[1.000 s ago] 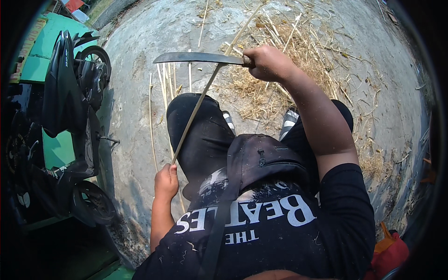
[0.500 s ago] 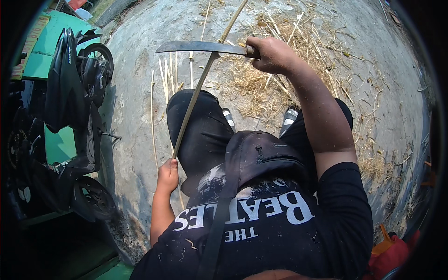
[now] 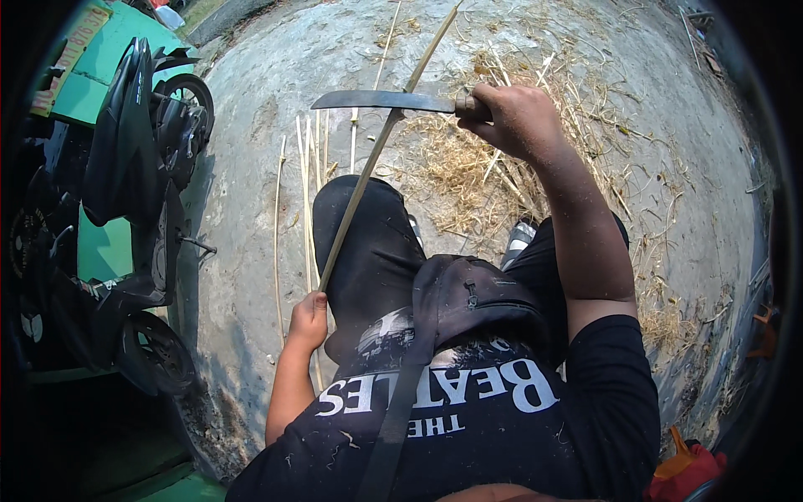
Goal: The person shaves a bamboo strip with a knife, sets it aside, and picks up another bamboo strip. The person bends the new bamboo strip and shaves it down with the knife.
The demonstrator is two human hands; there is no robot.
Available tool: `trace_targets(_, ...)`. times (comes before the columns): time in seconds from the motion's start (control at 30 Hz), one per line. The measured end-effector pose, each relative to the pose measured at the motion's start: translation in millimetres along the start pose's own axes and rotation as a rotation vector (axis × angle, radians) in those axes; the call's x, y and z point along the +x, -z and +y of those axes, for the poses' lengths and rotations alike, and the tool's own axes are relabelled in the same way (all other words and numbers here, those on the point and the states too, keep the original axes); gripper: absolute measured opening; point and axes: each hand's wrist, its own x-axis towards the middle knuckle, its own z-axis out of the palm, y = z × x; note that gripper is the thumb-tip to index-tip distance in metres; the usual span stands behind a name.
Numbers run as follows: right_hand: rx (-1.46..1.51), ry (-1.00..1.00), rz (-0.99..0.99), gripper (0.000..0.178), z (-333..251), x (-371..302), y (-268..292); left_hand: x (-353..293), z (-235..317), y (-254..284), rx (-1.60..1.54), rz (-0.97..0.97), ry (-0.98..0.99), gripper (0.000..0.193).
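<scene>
My left hand is closed round the lower end of a long bamboo strip, beside my left thigh. The strip slants up and away to the right, over my left knee. Out in front, my right hand grips the wooden handle of a machete. Its broad grey blade lies across the upper part of the strip, tip pointing left. A small dark bump, perhaps a node or curl, shows on the strip just below the blade.
Several pale strips lie on the concrete ground to the left of my knee. A heap of straw-coloured shavings spreads ahead and right of my feet. A black motorbike stands at the left. Something red and orange sits at lower right.
The machete has shifted a little to the right across the strip. The whole view has tilted slightly; both hands keep their grips.
</scene>
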Motion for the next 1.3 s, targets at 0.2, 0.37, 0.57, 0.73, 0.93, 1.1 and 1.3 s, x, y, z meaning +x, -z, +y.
trace_targets(0.2, 0.086, 0.172, 0.110, 0.021, -9, 8, -51, -1, 5, -1, 0.061, 0.026, 0.009, 0.060)
trace_targets(0.37, 0.162, -0.147, 0.123, 0.017, 34, 16, -70, 5, 16, 13, 0.126, 0.003, 0.039, 0.059)
trace_targets(0.57, 0.057, 0.229, 0.117, 0.009, -6, 8, -65, -4, 12, 8, 0.169, 0.053, 0.019, 0.056)
trace_targets(0.73, 0.187, -0.176, 0.073, 0.013, 33, 16, -74, -3, 30, 13, 0.228, 0.064, 0.022, 0.053)
trace_targets(0.93, 0.008, 0.248, 0.150, 0.011, -4, 7, -70, -13, 26, 14, 0.281, 0.080, 0.019, 0.049)
trace_targets(1.1, 0.170, -0.159, 0.195, 0.013, 41, 11, -81, -3, 32, 13, 0.300, 0.098, -0.003, 0.050)
trace_targets(1.3, 0.022, 0.131, 0.237, 0.011, 7, 10, -83, -6, 25, 18, 0.215, 0.035, -0.007, 0.050)
